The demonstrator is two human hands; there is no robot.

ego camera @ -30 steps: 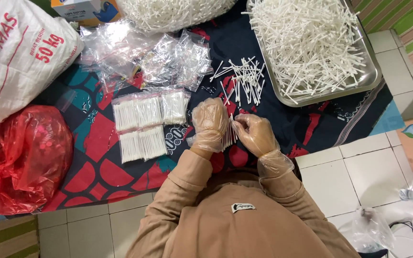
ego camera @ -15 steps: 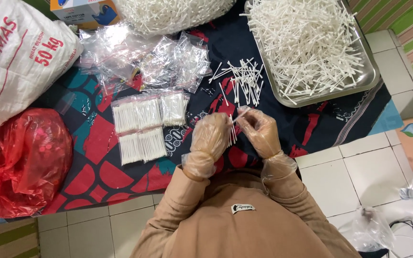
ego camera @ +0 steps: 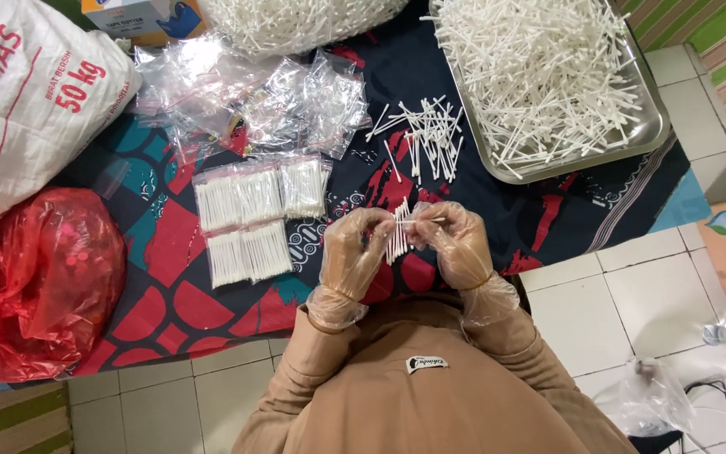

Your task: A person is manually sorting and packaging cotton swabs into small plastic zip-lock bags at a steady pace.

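From the head camera, the left hand (ego camera: 361, 252) grips a bundle of cotton swabs (ego camera: 397, 238) upright, long axis pointing away from the body. The right hand (ego camera: 451, 240) pinches one swab (ego camera: 424, 220) crosswise, touching the bundle; loose swabs (ego camera: 426, 139) lie just beyond

We sit on a white tiled floor (ego camera: 586, 311) spread with a red, teal and navy patterned cloth (ego camera: 170, 286), a green striped mat (ego camera: 716, 50) alongside.

White cotton swabs (ego camera: 397, 235), red plastic bag (ego camera: 35, 286), red-and-teal patterned cloth (ego camera: 170, 252).
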